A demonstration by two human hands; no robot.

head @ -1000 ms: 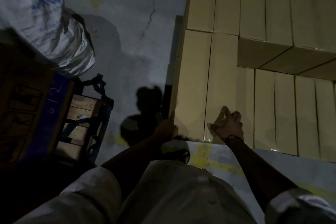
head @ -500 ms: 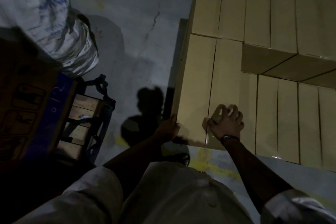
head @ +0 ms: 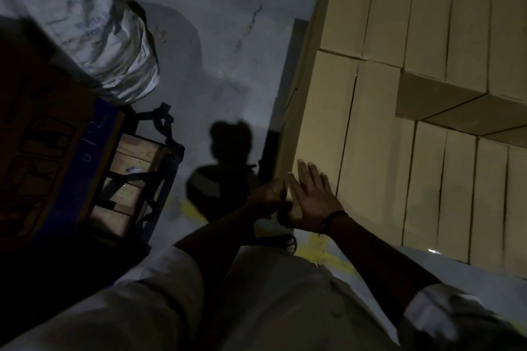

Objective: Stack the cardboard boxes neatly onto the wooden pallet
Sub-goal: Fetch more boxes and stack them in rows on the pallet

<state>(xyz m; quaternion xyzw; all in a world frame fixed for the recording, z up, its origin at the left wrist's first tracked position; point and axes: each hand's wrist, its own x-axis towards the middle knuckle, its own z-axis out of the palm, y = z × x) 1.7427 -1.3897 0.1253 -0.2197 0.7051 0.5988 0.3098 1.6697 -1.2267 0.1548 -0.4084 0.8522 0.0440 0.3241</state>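
Right hand (head: 310, 202) lies spread flat at the near corner of the cardboard box (head: 322, 122); left hand (head: 266, 196) seemingly grips its edge; dim, cracked grey floor (head: 222, 45).

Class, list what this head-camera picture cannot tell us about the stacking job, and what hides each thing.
All in the head view:
Left hand grip: too dark to read.
Stacked boxes: cut off by the top and right edges.
Pallet beneath them: hidden by the boxes.
White sack print: blurred.
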